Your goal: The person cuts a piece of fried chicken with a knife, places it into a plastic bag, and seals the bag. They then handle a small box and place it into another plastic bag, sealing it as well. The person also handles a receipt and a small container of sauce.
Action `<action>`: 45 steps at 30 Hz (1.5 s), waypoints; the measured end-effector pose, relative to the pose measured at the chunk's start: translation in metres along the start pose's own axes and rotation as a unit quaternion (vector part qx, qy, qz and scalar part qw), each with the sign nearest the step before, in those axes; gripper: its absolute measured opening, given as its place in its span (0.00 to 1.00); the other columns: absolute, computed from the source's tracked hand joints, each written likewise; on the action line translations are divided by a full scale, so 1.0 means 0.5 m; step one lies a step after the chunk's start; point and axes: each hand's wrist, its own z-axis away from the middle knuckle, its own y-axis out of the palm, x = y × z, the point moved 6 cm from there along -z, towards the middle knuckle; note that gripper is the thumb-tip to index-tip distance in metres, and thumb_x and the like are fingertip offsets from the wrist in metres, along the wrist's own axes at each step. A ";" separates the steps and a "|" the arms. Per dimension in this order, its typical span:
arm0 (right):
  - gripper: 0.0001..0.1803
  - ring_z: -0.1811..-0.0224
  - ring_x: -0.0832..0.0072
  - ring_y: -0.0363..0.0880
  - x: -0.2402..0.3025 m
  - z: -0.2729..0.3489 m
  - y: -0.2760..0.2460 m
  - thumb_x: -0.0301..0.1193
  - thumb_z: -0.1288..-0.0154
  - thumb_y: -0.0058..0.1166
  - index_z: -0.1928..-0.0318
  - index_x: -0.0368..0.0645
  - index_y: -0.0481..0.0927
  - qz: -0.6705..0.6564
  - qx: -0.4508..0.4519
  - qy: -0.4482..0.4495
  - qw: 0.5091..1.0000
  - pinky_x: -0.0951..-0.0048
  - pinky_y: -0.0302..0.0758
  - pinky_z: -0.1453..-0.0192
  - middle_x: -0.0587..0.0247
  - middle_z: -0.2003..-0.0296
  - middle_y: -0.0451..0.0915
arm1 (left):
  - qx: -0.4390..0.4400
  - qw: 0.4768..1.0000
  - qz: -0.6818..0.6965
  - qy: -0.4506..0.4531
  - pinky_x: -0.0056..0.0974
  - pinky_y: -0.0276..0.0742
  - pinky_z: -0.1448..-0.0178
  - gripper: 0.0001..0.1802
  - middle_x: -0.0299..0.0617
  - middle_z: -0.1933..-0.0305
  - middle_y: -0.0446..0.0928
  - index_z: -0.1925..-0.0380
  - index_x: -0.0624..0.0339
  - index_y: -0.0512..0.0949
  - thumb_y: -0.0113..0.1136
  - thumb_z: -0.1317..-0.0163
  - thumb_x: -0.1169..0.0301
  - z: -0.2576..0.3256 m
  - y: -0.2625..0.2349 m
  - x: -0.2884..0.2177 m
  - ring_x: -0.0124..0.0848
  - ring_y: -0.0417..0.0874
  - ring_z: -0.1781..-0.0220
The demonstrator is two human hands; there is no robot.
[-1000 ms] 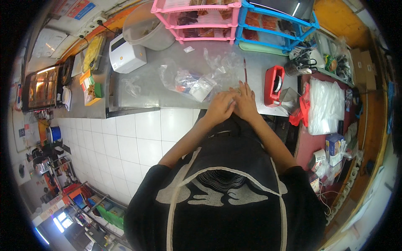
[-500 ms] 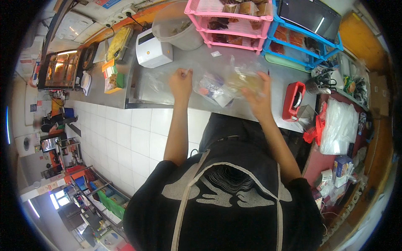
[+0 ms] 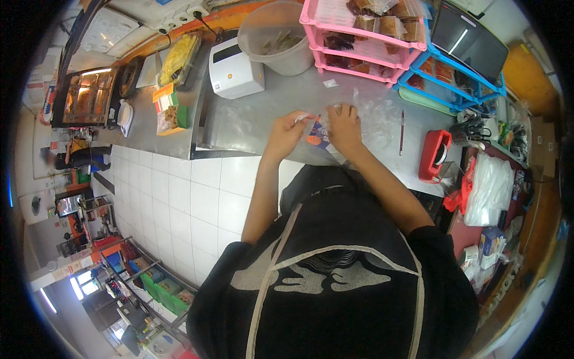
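Clear packet handled at a steel counter

Clear plastic packet [image 3: 320, 134] with orange and blue contents sits between both hands just above the near edge of the steel counter [image 3: 251, 113]. Behind stand pink shelves [image 3: 365, 45] and blue shelves [image 3: 460, 84], a large grey tub [image 3: 281, 39], a white label printer [image 3: 234, 69] and a red tape dispenser [image 3: 435, 157]. The person's right hand [image 3: 345, 127] clasps the packet's top, while the left hand [image 3: 288, 131] pinches its left corner between fingertips.

Steel counter [image 3: 263, 119], white tiled floor [image 3: 179, 197]
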 end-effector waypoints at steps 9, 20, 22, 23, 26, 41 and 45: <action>0.38 0.39 0.51 0.67 0.053 -0.023 0.066 0.38 0.53 0.73 0.39 0.51 0.74 -0.019 -0.009 -0.102 0.995 0.50 0.73 0.40 0.52 0.40 0.68 | 0.069 0.996 0.060 0.023 0.27 0.63 0.70 0.20 0.26 0.78 0.66 0.38 0.53 0.77 0.50 0.28 0.72 -0.033 0.014 0.016 0.17 0.65 0.76; 0.36 0.34 0.49 0.65 0.053 0.005 0.069 0.37 0.46 0.69 0.35 0.53 0.73 0.025 0.085 -0.048 0.995 0.46 0.71 0.36 0.48 0.37 0.67 | 0.123 0.990 0.064 0.021 0.28 0.61 0.69 0.22 0.27 0.79 0.64 0.33 0.54 0.72 0.48 0.26 0.69 -0.051 -0.038 0.014 0.19 0.65 0.76; 0.41 0.30 0.48 0.61 0.055 0.006 0.060 0.39 0.47 0.70 0.32 0.53 0.69 0.026 0.053 -0.024 0.998 0.41 0.69 0.35 0.47 0.34 0.63 | 0.134 0.988 0.073 0.011 0.28 0.62 0.69 0.22 0.28 0.79 0.64 0.33 0.53 0.72 0.48 0.25 0.69 -0.046 -0.043 0.024 0.20 0.65 0.76; 0.43 0.29 0.47 0.59 0.054 0.010 0.053 0.41 0.47 0.71 0.31 0.53 0.67 0.030 0.049 -0.002 0.998 0.39 0.68 0.34 0.46 0.32 0.61 | 0.133 0.989 0.067 0.001 0.28 0.62 0.69 0.22 0.28 0.79 0.64 0.33 0.54 0.73 0.47 0.25 0.69 -0.044 -0.047 0.031 0.20 0.65 0.76; 0.49 0.24 0.44 0.53 0.050 0.039 0.004 0.44 0.48 0.72 0.27 0.55 0.61 0.037 0.051 0.054 0.997 0.33 0.63 0.32 0.45 0.27 0.55 | 0.131 0.989 0.068 -0.006 0.28 0.62 0.69 0.22 0.28 0.80 0.63 0.33 0.55 0.73 0.46 0.24 0.68 -0.044 -0.063 0.041 0.20 0.64 0.77; 0.21 0.59 0.78 0.79 -0.173 0.132 -0.158 0.23 0.35 0.52 0.41 0.46 0.71 -0.437 -0.085 0.351 0.824 0.74 0.76 0.51 0.60 0.66 0.80 | 0.112 0.987 0.114 0.002 0.28 0.65 0.67 0.22 0.30 0.76 0.70 0.34 0.60 0.73 0.46 0.23 0.66 -0.052 -0.092 0.021 0.20 0.71 0.74; 0.23 0.59 0.78 0.79 -0.054 0.112 -0.173 0.24 0.32 0.56 0.38 0.44 0.69 -0.537 -0.250 0.186 0.784 0.72 0.77 0.46 0.65 0.63 0.80 | 0.118 0.970 0.208 -0.055 0.32 0.73 0.52 0.23 0.38 0.63 0.78 0.33 0.59 0.72 0.48 0.24 0.64 -0.034 -0.075 0.007 0.26 0.78 0.59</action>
